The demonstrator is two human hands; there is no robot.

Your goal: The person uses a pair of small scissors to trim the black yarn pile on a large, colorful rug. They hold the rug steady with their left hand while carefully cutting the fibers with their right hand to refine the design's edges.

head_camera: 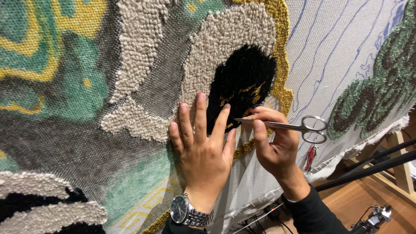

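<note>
The scissors (281,126) sit pinched in the right hand (277,147), tips at the black pile (242,82) of the hanging rug (143,95). The left hand (201,151) lies flat, fingers spread, seemingly steadying the cloth beside them.

Left hand (203,147), lower centre: flat, fingers spread, pointing up, palm pressed down. Right hand (273,141), just right: fingers pinched closed, wrist bent.

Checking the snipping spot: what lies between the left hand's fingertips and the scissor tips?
In the head view, black tufted pile with gold flecks lies between the left hand and the scissors.
</note>
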